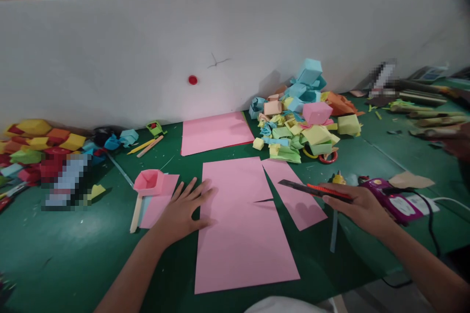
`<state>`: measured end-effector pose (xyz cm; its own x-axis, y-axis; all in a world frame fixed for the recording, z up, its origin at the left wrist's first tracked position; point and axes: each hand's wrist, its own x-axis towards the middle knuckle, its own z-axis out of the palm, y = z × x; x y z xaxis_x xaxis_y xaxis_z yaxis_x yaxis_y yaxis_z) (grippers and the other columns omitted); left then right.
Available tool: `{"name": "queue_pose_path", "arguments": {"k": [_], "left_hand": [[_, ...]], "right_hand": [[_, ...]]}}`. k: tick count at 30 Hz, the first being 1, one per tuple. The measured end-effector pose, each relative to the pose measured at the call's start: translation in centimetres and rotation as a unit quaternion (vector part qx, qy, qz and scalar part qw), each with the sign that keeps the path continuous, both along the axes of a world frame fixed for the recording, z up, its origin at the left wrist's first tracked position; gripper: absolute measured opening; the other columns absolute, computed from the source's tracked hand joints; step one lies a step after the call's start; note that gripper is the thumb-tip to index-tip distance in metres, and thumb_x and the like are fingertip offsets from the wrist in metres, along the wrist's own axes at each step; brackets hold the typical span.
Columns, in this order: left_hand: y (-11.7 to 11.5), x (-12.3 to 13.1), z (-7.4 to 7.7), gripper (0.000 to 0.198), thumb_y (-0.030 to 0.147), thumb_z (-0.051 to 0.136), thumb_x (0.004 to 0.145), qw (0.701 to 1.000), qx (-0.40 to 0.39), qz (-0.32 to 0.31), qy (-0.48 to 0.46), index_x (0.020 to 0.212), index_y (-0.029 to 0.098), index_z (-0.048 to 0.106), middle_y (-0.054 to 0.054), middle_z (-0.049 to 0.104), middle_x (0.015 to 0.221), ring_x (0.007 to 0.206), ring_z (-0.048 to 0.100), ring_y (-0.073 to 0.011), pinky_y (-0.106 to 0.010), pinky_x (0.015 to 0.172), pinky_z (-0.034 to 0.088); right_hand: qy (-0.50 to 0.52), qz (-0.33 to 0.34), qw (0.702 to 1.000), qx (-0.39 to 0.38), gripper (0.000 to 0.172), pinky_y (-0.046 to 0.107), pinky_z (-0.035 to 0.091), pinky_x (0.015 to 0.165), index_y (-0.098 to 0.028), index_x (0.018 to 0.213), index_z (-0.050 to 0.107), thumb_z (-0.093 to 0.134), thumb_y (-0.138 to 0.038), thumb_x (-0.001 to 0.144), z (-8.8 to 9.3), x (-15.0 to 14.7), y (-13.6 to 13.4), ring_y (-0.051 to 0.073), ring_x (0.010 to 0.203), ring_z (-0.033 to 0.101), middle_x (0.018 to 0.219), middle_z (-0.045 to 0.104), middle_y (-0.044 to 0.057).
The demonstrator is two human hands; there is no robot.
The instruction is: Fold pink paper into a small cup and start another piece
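My left hand [189, 210] lies with spread fingers on the left edge of a large pink paper sheet [242, 244]. A short slit runs in from the sheet's right edge. My right hand [354, 205] grips a red and black utility knife [316, 190], its blade pointing left above a separate pink paper strip [293, 193]. That strip lies just right of the big sheet. Beside my left hand sit a small pink paper box [149, 182], a smaller pink paper piece [156, 212] and a wooden stick [136, 212].
More pink sheets [216, 133] lie against the white partition [147, 54]. Folded paper boxes [308, 107] pile up at the back right, others [40, 144] at the left. A purple device [394, 198] with cables and a glue gun's yellow nozzle [338, 177] are near my right hand.
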<state>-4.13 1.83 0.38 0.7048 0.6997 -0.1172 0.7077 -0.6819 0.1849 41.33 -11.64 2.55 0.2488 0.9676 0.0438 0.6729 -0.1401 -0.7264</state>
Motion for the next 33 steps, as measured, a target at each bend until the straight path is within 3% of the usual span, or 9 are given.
{"name": "queue_pose_path", "arguments": {"k": [2,4,7,12,22,26,29,31,33], "left_hand": [[0.0,0.0,0.0,0.081,0.077,0.050,0.087,1.000,0.000,0.000,-0.003,0.157,0.047,0.020,0.008,0.019,0.166,0.153,0.015,-0.0377,-0.061,0.122,0.013],[-0.1,0.0,0.1,0.082,0.077,0.051,0.087,1.000,-0.001,-0.001,-0.007,0.157,0.046,0.021,0.007,0.019,0.166,0.153,0.015,-0.0375,-0.060,0.122,0.012],[-0.2,0.0,0.2,0.082,0.076,0.051,0.087,1.000,-0.005,-0.002,-0.013,0.157,0.045,0.022,0.006,0.019,0.166,0.153,0.015,-0.0375,-0.060,0.123,0.010],[-0.3,-0.1,0.1,0.081,0.076,0.050,0.088,1.000,-0.010,0.000,-0.014,0.157,0.046,0.020,0.007,0.019,0.167,0.154,0.013,-0.0374,-0.060,0.123,0.010],[-0.4,0.1,0.3,0.084,0.080,0.049,0.085,1.000,-0.017,0.008,-0.005,0.157,0.045,0.022,0.006,0.018,0.167,0.154,0.012,-0.0370,-0.060,0.123,0.010],[-0.4,0.0,0.2,0.084,0.079,0.049,0.086,1.000,-0.014,0.005,-0.008,0.157,0.045,0.022,0.007,0.017,0.167,0.154,0.012,-0.0372,-0.061,0.122,0.010],[-0.6,-0.1,0.2,0.082,0.077,0.049,0.087,1.000,-0.008,0.001,-0.011,0.157,0.045,0.021,0.006,0.018,0.167,0.154,0.013,-0.0376,-0.062,0.122,0.011],[-0.7,0.0,0.2,0.080,0.074,0.051,0.089,1.000,0.005,-0.003,-0.016,0.157,0.043,0.024,0.004,0.021,0.166,0.153,0.014,-0.0376,-0.063,0.121,0.012],[-0.9,0.2,0.3,0.078,0.068,0.055,0.090,0.999,0.027,-0.005,-0.026,0.157,0.038,0.030,0.002,0.025,0.166,0.153,0.015,-0.0369,-0.061,0.122,0.014]], "right_hand": [[0.042,0.000,0.999,-0.006,0.040,0.040,0.061,0.074,-0.022,0.105,0.081,0.066,-0.050,0.081,-0.5,-0.2,0.1,0.036,0.091,0.073,0.098,0.079,0.007],[0.091,-0.002,0.996,-0.020,0.041,0.036,0.057,0.057,-0.022,0.112,0.078,0.063,-0.047,0.083,-1.3,-0.3,0.1,0.030,0.071,0.071,0.082,0.077,0.006],[0.184,-0.012,0.983,-0.018,0.041,0.031,0.040,0.040,-0.024,0.119,0.073,0.062,-0.042,0.084,-2.3,-0.7,0.1,0.019,0.046,0.052,0.062,0.064,0.002],[0.257,-0.019,0.966,0.005,0.038,0.027,0.032,0.041,-0.023,0.117,0.067,0.061,-0.034,0.082,-1.8,-2.8,0.8,0.014,0.045,0.040,0.056,0.051,-0.003],[0.305,0.025,0.951,0.033,0.031,0.024,0.030,0.039,-0.025,0.110,0.065,0.057,-0.031,0.080,-1.8,-6.0,2.8,0.010,0.044,0.038,0.074,0.058,-0.003],[0.206,0.044,0.977,0.043,0.031,0.026,0.042,0.045,-0.024,0.116,0.063,0.052,-0.032,0.088,-1.0,-8.0,3.1,0.013,0.051,0.049,0.078,0.061,-0.001],[0.056,0.084,0.994,0.044,0.037,0.033,0.056,0.074,-0.026,0.127,0.059,0.051,-0.030,0.091,-0.6,-10.5,2.8,0.023,0.088,0.067,0.104,0.070,0.004],[-0.011,0.135,0.988,0.073,0.043,0.041,0.055,0.091,-0.026,0.132,0.057,0.052,-0.024,0.089,-0.8,-12.4,2.3,0.027,0.108,0.064,0.121,0.068,0.007],[-0.057,0.198,0.975,0.083,0.040,0.044,0.055,0.090,-0.023,0.125,0.063,0.050,-0.016,0.088,-1.2,-14.2,1.7,0.027,0.106,0.064,0.114,0.071,0.008]]}}
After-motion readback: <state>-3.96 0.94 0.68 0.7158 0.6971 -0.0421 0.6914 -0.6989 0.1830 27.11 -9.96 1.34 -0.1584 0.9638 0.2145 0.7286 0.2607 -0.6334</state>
